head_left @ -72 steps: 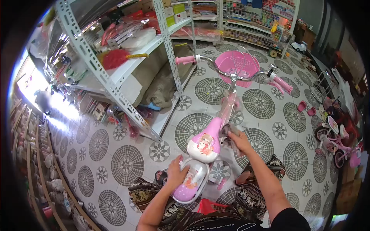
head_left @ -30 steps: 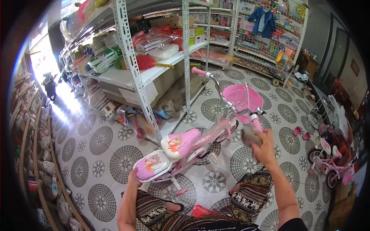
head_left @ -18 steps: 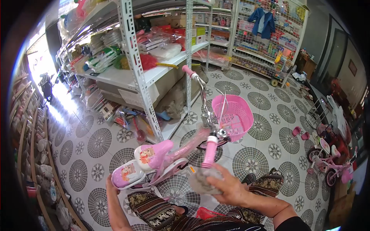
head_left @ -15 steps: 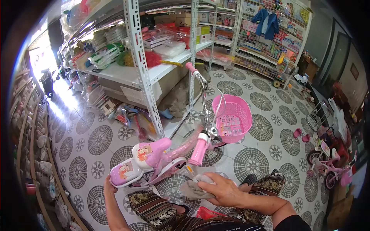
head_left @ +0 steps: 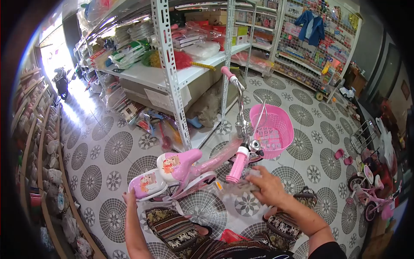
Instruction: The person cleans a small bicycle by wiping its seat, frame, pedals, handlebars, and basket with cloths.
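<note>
A pink and white child's bicycle stands in front of me, with a cartoon-printed saddle (head_left: 179, 166), a padded rear seat (head_left: 148, 184) and a pink basket (head_left: 272, 131). Clear wrap covers its frame. My left hand (head_left: 130, 199) grips the rear edge of the back seat; its fingers are partly hidden beneath it. My right hand (head_left: 267, 187) is closed on a grey cloth (head_left: 241, 188), just below and right of the near pink handlebar grip (head_left: 237, 166). The cloth is blurred, and whether it touches the bicycle cannot be told.
Metal shelves (head_left: 172, 86) with bagged goods rise behind the bicycle. A smaller pink bicycle (head_left: 374, 194) and pink sandals (head_left: 343, 156) are at the right. A rack (head_left: 36, 164) of packaged items lines the left. A red bag (head_left: 232, 236) lies between my feet.
Over these frames my left hand has moved to the rear seat's back edge. The bicycle has turned, its rear swinging left. My right hand has carried the cloth from beside the saddle to near the handlebar grip.
</note>
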### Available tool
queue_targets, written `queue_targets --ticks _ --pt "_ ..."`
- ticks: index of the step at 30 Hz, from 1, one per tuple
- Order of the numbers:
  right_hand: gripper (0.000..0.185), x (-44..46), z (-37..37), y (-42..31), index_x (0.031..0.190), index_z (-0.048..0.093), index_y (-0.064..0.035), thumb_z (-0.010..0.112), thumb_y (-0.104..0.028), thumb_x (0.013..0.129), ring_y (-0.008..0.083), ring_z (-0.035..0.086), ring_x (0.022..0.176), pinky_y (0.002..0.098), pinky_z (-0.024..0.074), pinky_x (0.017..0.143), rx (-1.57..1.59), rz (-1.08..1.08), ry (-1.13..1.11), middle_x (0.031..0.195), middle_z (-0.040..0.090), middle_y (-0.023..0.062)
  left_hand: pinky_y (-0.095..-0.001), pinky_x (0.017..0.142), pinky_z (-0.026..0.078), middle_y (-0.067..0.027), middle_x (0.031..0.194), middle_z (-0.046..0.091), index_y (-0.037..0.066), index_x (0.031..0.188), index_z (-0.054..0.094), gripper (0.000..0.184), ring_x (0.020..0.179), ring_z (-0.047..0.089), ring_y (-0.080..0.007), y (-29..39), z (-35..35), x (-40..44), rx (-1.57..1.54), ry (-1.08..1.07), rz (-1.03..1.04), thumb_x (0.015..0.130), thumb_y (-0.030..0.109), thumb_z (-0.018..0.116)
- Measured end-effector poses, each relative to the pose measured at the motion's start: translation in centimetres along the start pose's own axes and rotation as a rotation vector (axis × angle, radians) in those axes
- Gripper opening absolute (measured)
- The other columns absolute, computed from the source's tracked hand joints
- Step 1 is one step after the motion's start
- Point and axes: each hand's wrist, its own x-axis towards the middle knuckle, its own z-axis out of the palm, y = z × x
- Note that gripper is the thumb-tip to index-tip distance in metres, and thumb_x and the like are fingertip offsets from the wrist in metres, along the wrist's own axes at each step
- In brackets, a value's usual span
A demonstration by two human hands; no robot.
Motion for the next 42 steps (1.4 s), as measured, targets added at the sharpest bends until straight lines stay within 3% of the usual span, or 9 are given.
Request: queue_targets --ticks 3,8,14,17,24,27,32,35,42 --pt "0.046 -0.7 -0.6 2.9 0.114 0.062 -0.0179 0.071 -0.013 0.069 0.0386 0.063 0.096 0.0446 0.0544 0.079 0.030 0.039 0.072 0.126 0.053 0.0166 -0.0465 0.100 0.043 -0.0276 0.138 0.037 0.012 0.142 0.034 0.093 0.124 0.046 -0.0376 2.3 0.0 -3.7 0.493 0.162 0.090 0.066 0.037 0.081" --pt "0.039 -1.2 -1.6 9.7 0.113 0.063 -0.0155 0.066 -0.015 0.074 0.0406 0.059 0.106 0.0437 0.0495 0.090 0.045 0.083 0.406 0.128 0.053 0.0184 -0.0462 0.110 0.030 -0.0271 0.141 0.039 0.011 0.143 0.037 0.090 0.135 0.032 -0.0410 3.7 -0.2 -7.1 0.466 0.058 0.247 0.067 0.035 0.079" --pt "0.036 0.0 -1.4 15.8 0.110 0.065 -0.0140 0.063 -0.017 0.074 0.0396 0.059 0.101 0.0441 0.0486 0.088 0.003 -0.021 0.259 0.109 0.061 0.0196 -0.0421 0.097 0.042 -0.0207 0.128 0.051 0.004 0.138 0.043 0.072 0.117 0.051 -0.0297 11.3 0.1 -17.3 0.438 -0.435 0.343 0.078 0.028 0.073" --pt "0.032 0.1 -1.2 15.5 0.105 0.066 -0.0129 0.063 -0.019 0.074 0.0386 0.060 0.091 0.0457 0.0483 0.083 0.135 0.032 0.214 0.094 0.062 0.0187 -0.0381 0.088 0.043 -0.0121 0.122 0.054 0.012 0.136 0.047 0.063 0.111 0.052 -0.0238 13.9 1.0 -22.5 0.400 -0.615 0.411 0.082 0.035 0.069" --pt "0.035 -0.9 0.8 15.4 0.107 0.064 -0.0148 0.063 -0.021 0.072 0.0415 0.055 0.103 0.0470 0.0460 0.090 0.152 0.130 0.121 0.105 0.054 0.0240 -0.0294 0.079 0.042 -0.0022 0.113 0.058 0.017 0.132 0.050 0.049 0.098 0.057 -0.0139 18.1 5.5 -36.4 0.199 -1.109 0.462 0.091 0.042 0.061" --pt "0.035 -1.8 -0.2 14.8 0.104 0.068 -0.0161 0.065 -0.017 0.070 0.0408 0.054 0.107 0.0454 0.0455 0.095 0.146 0.083 0.032 0.113 0.053 0.0222 -0.0262 0.073 0.044 -0.0037 0.102 0.057 0.009 0.128 0.052 0.046 0.091 0.056 -0.0115 19.3 8.4 -40.9 0.107 -1.228 0.469 0.093 0.036 0.061" --pt "0.029 -1.9 1.2 14.6 0.097 0.066 -0.0115 0.066 -0.012 0.068 0.0376 0.054 0.096 0.0442 0.0474 0.082 0.169 0.030 0.211 0.094 0.054 0.0180 -0.0276 0.064 0.050 -0.0064 0.095 0.059 0.006 0.128 0.048 0.049 0.079 0.061 -0.0141 21.0 14.0 -44.0 -0.067 -1.467 0.288 0.093 0.037 0.061" --pt "0.029 -2.0 2.4 14.3 0.097 0.066 -0.0098 0.065 -0.010 0.067 0.0386 0.055 0.092 0.0468 0.0476 0.079 0.165 0.014 0.296 0.089 0.054 0.0190 -0.0264 0.041 0.049 -0.0059 0.086 0.058 0.007 0.108 0.051 0.036 0.056 0.058 -0.0128 21.4 16.0 -44.9 -0.126 -1.553 0.115 0.092 0.037 0.063" --pt "0.033 -3.6 1.6 13.0 0.099 0.066 -0.0099 0.067 -0.010 0.067 0.0415 0.057 0.092 0.0475 0.0480 0.082 0.146 0.098 0.328 0.095 0.056 0.0223 -0.0224 0.043 0.043 0.0003 0.072 0.056 0.009 0.112 0.052 0.023 0.052 0.053 -0.0078 19.8 15.2 -45.8 -0.208 -1.578 0.106 0.094 0.019 0.062"
